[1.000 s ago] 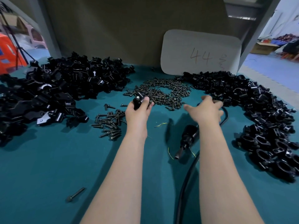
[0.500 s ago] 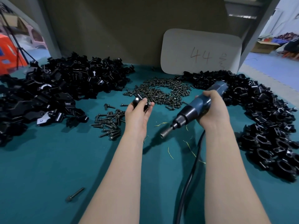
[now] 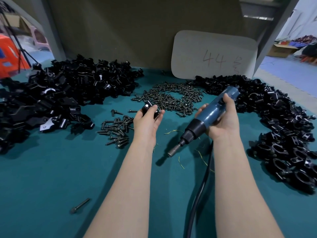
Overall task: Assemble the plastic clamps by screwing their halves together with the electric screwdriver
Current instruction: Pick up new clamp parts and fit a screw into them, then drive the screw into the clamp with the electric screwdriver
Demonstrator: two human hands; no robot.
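My left hand [image 3: 147, 120] grips a small black plastic clamp [image 3: 148, 108] with a screw head showing on top, above the green table. My right hand [image 3: 223, 121] holds the blue electric screwdriver [image 3: 208, 117], whose black nose and metal bit [image 3: 173, 151] point down and left, below and right of the clamp. The bit is apart from the clamp. The tool's black cable [image 3: 200, 191] runs toward me along my right forearm.
Loose black clamp halves [image 3: 68, 93] are heaped at the left. Assembled clamps [image 3: 281, 131] curve along the right. Small screws [image 3: 171, 98] are piled at the back centre, longer bolts [image 3: 116, 131] beside my left hand. A single bolt [image 3: 79, 205] lies near left. A white board [image 3: 214, 55] leans behind.
My right hand picked the screwdriver up off the table and has now tilted it, swinging its bit lower and nearer me. The left hand keeps the clamp almost still.
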